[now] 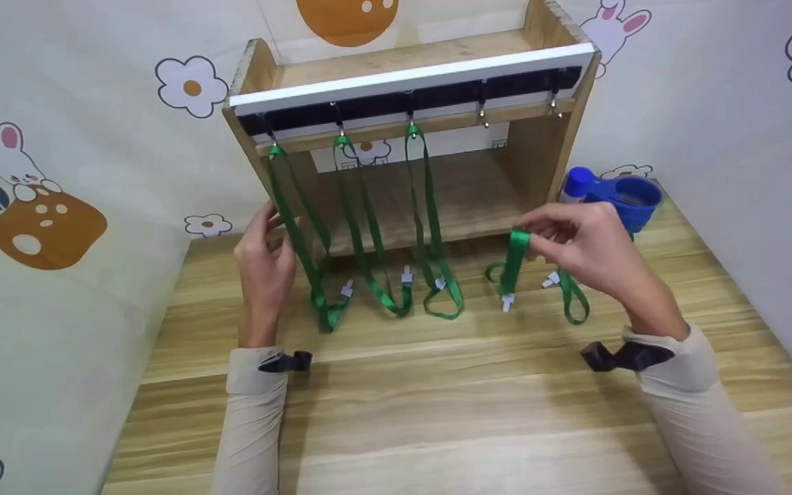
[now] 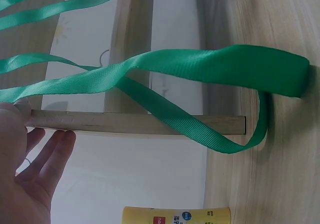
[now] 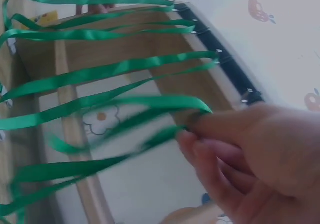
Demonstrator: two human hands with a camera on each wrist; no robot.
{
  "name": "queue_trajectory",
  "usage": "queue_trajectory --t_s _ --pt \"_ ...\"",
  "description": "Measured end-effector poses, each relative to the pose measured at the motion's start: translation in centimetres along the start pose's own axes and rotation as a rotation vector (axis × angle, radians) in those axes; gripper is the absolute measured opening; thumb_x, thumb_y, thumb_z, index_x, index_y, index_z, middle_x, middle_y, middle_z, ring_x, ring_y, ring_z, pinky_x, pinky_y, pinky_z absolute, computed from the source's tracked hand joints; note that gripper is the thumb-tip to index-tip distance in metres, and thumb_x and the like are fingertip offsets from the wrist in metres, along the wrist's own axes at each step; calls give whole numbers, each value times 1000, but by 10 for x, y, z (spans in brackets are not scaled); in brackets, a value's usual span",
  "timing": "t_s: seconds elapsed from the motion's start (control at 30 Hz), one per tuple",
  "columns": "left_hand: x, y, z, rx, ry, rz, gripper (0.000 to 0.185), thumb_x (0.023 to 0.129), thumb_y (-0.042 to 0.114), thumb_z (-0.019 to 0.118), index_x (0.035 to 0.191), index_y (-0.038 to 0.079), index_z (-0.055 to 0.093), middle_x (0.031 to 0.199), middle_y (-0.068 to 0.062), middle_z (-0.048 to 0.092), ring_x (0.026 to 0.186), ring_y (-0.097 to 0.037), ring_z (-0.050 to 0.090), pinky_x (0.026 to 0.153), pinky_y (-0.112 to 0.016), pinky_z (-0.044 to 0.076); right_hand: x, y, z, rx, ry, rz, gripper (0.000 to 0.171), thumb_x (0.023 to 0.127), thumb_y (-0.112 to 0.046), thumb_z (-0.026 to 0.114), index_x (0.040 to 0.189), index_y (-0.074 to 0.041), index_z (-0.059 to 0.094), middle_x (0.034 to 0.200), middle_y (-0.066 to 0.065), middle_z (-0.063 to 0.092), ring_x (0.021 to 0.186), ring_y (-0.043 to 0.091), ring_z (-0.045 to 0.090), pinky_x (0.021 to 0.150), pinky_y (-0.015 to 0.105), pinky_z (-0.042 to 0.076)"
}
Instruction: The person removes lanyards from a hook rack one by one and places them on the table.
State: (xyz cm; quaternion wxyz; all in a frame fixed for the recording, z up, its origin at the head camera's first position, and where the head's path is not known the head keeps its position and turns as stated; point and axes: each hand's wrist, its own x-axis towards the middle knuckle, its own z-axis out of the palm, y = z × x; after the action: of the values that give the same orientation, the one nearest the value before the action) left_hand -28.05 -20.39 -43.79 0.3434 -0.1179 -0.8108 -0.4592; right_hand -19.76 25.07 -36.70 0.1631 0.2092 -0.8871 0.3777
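Note:
A wooden rack stands at the back of the table, with a row of hooks under a black strip. Three green lanyards hang from the left hooks, their white clips near the tabletop. My right hand pinches the fold of another green lanyard in front of the rack's right half; its clip dangles below. The right wrist view shows those fingers closed on the blurred strap. My left hand is beside the leftmost hanging lanyard, fingers relaxed by the rack's edge.
Two hooks at the right of the rack are bare. A further green loop with a white clip lies under my right hand. A blue container stands right of the rack. A yellow labelled item shows beside the rack. Patterned walls enclose the table.

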Motion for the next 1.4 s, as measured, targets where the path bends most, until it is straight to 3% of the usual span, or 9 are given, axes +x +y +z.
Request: queue_trajectory --t_s 0.2,0.4,0.53,0.73,0.97,1.17,1.4 --pt "1 1 1 6 -3 5 45 104 20 76 146 10 66 139 -6 74 119 -19 77 95 -30 66 -11 4 -13 148 -133 28 17 97 -4 80 107 -16 83 89 -2 81 74 12 78 68 20 66" --pt "0 1 1 19 0 -1 44 104 23 75 145 11 67 139 -5 74 119 -18 77 95 -35 67 -7 20 -10 90 -200 118 14 96 -4 80 107 -12 83 96 6 82 83 18 80 74 16 65" --pt "-2 0 -1 18 -6 -5 44 104 22 76 146 12 66 140 -4 74 120 -19 76 95 -38 67 -3 31 -1 36 -140 142 16 96 -1 78 109 -9 82 106 12 82 92 26 82 79 16 65" --pt "-2 0 -1 14 -8 -16 44 103 20 76 146 14 66 141 -2 74 121 -18 76 96 -33 66 1 42 9 -55 31 71 17 96 4 77 110 -4 81 108 12 82 96 27 82 82 22 67" --pt "0 1 -1 19 -14 -7 45 104 20 75 147 16 66 142 -1 73 120 -17 76 96 -29 66 3 47 15 -113 55 29 19 96 3 78 113 -5 81 113 11 81 102 26 80 87 43 69" --pt "-1 -1 0 22 17 40 44 102 15 76 145 7 68 136 -9 75 115 -25 78 89 -26 66 0 53 18 -62 -135 28 21 96 6 75 112 -7 82 112 11 82 99 26 81 86 45 70" --pt "0 0 0 24 11 26 45 103 20 76 146 9 67 139 -7 75 117 -24 78 91 -29 66 -1 69 17 82 -391 133 18 99 -3 76 112 -14 82 103 4 83 91 22 78 78 23 65"
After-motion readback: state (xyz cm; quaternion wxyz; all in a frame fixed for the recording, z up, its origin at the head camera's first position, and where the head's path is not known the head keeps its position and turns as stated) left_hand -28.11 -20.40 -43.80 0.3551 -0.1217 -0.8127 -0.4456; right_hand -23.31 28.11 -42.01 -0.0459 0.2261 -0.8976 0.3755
